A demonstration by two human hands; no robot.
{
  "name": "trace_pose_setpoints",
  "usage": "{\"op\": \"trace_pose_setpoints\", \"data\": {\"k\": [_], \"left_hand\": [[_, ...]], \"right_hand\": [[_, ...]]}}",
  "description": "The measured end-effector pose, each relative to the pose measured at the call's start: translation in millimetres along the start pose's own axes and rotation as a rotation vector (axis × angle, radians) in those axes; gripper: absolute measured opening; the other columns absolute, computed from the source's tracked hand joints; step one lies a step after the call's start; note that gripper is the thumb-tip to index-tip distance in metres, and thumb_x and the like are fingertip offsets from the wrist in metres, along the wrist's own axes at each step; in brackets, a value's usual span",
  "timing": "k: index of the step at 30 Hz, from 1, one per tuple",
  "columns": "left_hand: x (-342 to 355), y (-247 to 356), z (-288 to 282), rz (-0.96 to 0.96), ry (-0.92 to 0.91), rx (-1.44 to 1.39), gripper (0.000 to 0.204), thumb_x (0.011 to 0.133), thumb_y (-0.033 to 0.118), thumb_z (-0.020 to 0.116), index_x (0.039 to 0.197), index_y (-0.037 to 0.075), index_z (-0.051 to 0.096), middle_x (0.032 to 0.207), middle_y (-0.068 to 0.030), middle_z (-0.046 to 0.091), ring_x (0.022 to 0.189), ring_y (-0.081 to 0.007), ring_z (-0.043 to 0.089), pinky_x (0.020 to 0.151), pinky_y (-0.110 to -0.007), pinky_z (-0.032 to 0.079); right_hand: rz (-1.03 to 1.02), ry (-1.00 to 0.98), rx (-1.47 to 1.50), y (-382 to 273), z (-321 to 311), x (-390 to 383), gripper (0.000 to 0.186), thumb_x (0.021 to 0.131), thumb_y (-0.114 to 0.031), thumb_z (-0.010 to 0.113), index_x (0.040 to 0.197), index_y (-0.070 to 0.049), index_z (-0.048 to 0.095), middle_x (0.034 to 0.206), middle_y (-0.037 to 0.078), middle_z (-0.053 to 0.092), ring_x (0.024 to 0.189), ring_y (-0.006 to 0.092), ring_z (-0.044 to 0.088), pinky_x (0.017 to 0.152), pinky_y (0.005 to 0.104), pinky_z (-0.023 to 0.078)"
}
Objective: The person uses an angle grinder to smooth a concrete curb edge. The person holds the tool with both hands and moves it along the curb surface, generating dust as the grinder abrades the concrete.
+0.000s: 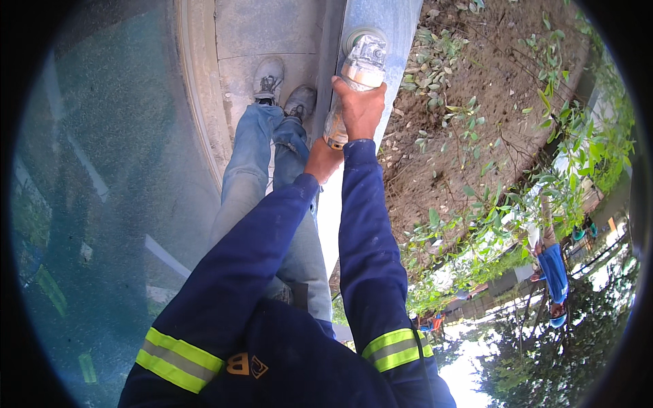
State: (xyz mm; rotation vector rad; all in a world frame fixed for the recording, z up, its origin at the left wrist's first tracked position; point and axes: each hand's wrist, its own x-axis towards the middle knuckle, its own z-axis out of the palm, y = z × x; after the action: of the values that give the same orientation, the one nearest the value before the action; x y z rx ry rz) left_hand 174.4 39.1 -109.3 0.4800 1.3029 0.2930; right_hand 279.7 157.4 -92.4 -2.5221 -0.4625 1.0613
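Both of my hands are wrapped round a dusty angle grinder with a yellow-and-grey body. My right hand grips it from above, just behind the metal head. Lower down, my left hand holds the rear end of the body; its fingers are partly hidden. The grinder's round disc lies against, or just over, the pale top of a long ledge. Whether it touches or spins I cannot tell.
My dusty shoes stand on a narrow concrete strip left of the ledge. A large glass pane borders the left. Right of the ledge lie bare soil and leafy plants. Farther off is a person in blue.
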Motion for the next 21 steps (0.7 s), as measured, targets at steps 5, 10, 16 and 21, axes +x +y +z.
{"op": "trace_pose_setpoints", "data": {"k": [5,10,16,21], "left_hand": [[11,1,4,-0.158,-0.047,0.121,0.029,0.087,0.017,0.078,0.108,-0.002,0.072,0.08,-0.0089,0.074,0.068,-0.0183,0.068,0.062,-0.038,0.052],[-11,-12,3,-0.192,-0.098,0.091,0.03,0.087,0.016,0.079,0.11,-0.002,0.072,0.092,-0.0126,0.077,0.083,-0.0211,0.074,0.073,-0.039,0.055],[-34,-49,-10,-0.21,-0.012,0.014,0.032,0.089,0.009,0.077,0.117,-0.002,0.069,0.106,-0.0139,0.078,0.101,-0.0238,0.076,0.083,-0.039,0.055],[-25,-41,-9,-0.064,-0.046,-0.05,0.024,0.09,0.008,0.073,0.113,0.0,0.07,0.089,-0.0075,0.074,0.077,-0.0153,0.069,0.067,-0.035,0.052]], "right_hand": [[-0.05,0.091,0.073,11,-2,13,0.08,0.07,-0.033,0.094,0.125,0.013,0.058,0.115,0.025,0.073,0.104,0.0332,0.072,0.096,0.0412,0.056],[-0.026,0.069,0.134,45,-7,-4,0.083,0.072,-0.031,0.094,0.13,0.013,0.054,0.115,0.022,0.072,0.104,0.031,0.071,0.097,0.04,0.055],[0.041,-0.042,0.037,45,1,-39,0.087,0.072,-0.035,0.094,0.13,0.015,0.053,0.115,0.027,0.072,0.104,0.0354,0.072,0.096,0.0417,0.056],[0.019,-0.018,0.046,35,-1,-31,0.088,0.071,-0.037,0.094,0.128,0.016,0.053,0.113,0.029,0.073,0.102,0.0381,0.073,0.094,0.0428,0.056]]}}
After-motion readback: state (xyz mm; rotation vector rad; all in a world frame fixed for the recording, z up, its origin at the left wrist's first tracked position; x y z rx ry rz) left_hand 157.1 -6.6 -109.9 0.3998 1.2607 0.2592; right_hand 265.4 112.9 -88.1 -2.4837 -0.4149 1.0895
